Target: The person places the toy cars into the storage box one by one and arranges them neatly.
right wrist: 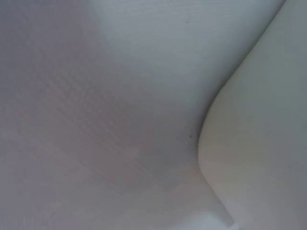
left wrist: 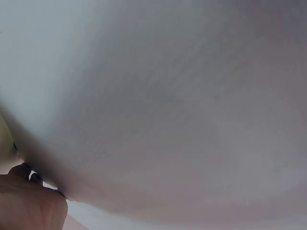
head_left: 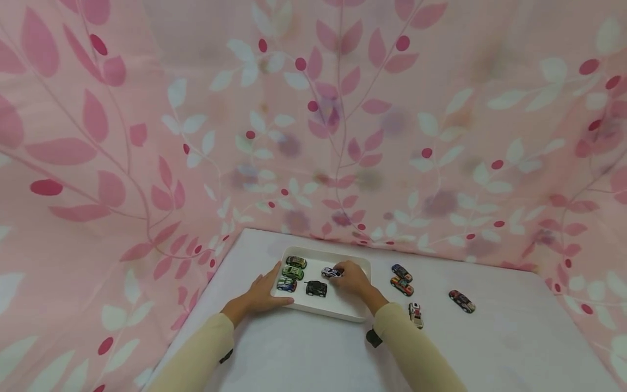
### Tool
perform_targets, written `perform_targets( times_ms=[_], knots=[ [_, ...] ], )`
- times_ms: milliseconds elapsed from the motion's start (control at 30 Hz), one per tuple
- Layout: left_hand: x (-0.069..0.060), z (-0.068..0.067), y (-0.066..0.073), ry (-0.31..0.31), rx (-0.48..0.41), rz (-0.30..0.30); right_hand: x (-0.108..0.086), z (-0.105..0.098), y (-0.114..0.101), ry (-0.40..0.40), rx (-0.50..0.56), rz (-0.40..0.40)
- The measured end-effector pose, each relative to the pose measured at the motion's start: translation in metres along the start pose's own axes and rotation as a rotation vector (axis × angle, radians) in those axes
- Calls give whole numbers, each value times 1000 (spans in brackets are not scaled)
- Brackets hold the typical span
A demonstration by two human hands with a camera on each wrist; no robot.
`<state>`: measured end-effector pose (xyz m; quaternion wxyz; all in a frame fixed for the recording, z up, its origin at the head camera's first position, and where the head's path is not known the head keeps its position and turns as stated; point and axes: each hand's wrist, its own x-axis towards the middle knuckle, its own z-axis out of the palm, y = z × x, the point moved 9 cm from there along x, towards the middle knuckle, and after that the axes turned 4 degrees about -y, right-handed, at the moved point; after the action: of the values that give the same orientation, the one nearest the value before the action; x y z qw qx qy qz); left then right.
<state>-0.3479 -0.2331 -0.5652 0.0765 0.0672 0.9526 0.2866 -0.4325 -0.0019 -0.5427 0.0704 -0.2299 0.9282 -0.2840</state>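
A shallow white tray (head_left: pixel 338 312) lies on the table in the head view. My right hand (head_left: pixel 354 280) is over its right half, pinching a white toy car (head_left: pixel 331 273) with dark markings. Along the tray's left side are a dark yellowish toy car (head_left: pixel 296 262), a green toy car (head_left: pixel 293 273) and a blue, white and green toy car (head_left: pixel 286 285). A black toy car (head_left: pixel 316 288) sits beside them. My left hand (head_left: pixel 259 295) rests against the tray's front left corner, thumb stretched along the front rim. In the left wrist view, part of that hand (left wrist: pixel 31 206) shows at lower left.
Right of the tray lie a blue toy car (head_left: pixel 401 273), an orange toy car (head_left: pixel 402 286), a white and red toy car (head_left: pixel 416 315) partly behind my right sleeve (head_left: pixel 416 348), and a dark red toy car (head_left: pixel 462 301). Pink leafy cloth (head_left: pixel 343 136) hangs around the white table (head_left: pixel 303 354).
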Motion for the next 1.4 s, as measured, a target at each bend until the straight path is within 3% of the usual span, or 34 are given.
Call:
perform_targets(
  times_ms=[233,800,1000,1400],
  knots=[
    [0,0,-1,-7,5,9,3,-3,-1,44,59,-2],
    [-2,3,2,7,-7,13,1,16,14,-64,436,114],
    [-3,-3,1,26,-9,23,4,17,12,-61,432,91],
    [-2,-1,-3,1,-21,8,3,21,12,-64,402,88]
  ],
)
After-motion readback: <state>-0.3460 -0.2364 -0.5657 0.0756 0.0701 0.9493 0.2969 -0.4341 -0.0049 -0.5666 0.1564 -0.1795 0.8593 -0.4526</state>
